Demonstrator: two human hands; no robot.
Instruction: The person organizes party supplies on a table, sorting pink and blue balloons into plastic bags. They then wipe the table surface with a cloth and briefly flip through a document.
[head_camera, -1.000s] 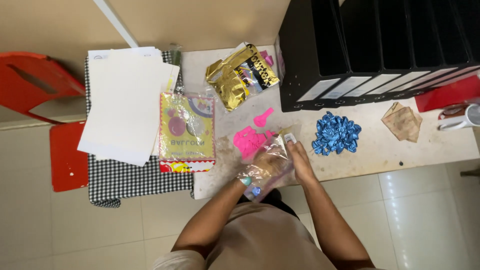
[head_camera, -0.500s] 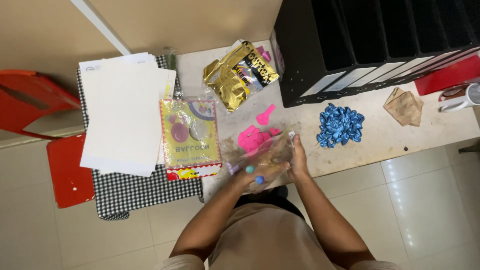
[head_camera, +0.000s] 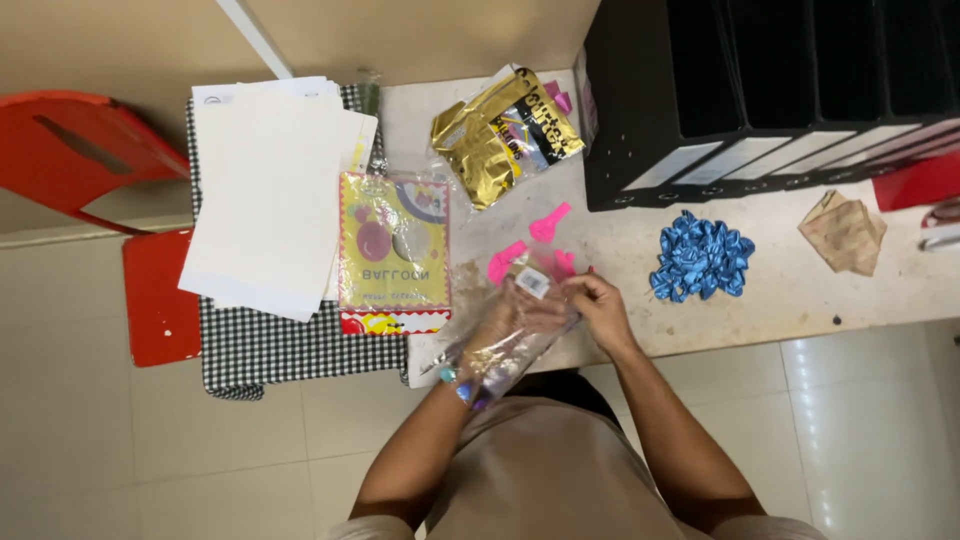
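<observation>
- Gripping a clear plastic bag (head_camera: 500, 345) over the worktop (head_camera: 800, 290) edge, the left hand (head_camera: 520, 315) and right hand (head_camera: 597, 305) both pinch it.
- Tugging too hard could likely spill the pink balloons (head_camera: 548, 225).

Blue bows (head_camera: 701, 256) lying in a pile on the table (head_camera: 800, 300), w/ crumpled brown paper (head_camera: 843, 232) sitting just to the right. Black binders (head_camera: 760, 90) standing in a row behind. Gold foil pack (head_camera: 505, 135) resting near the back edge. White paper sheets (head_camera: 270, 190) overlapping a checked cloth (head_camera: 270, 350). Red chair (head_camera: 80, 150) standing at far left.
</observation>
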